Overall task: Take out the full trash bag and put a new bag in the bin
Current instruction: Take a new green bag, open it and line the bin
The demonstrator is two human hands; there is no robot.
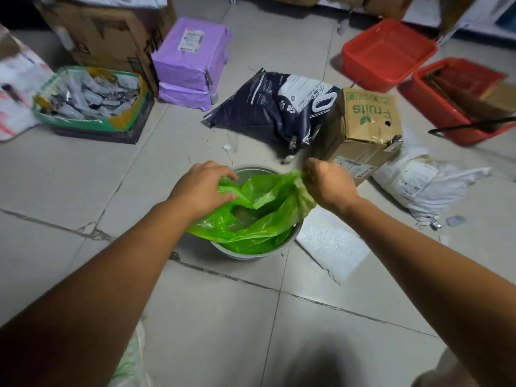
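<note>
A round grey bin point(252, 255) stands on the tiled floor in the middle of the view. A bright green plastic bag point(259, 219) lies crumpled over its mouth, partly open, with the bin's inside showing through the gap. My left hand point(202, 187) grips the bag's left edge over the bin's near-left rim. My right hand point(326, 181) pinches the bag's right edge, bunched up, above the bin's right rim. At the bottom left edge, part of a pale plastic bag point(131, 361) shows beside my left arm.
Behind the bin lie a dark pet-litter bag point(268, 107) and a "Fruits" carton point(365, 127). Purple parcels point(190, 62), a crate of packets point(89, 101), red baskets point(388, 54), a white parcel point(418, 185) and a white foam sheet point(332, 244) ring the floor.
</note>
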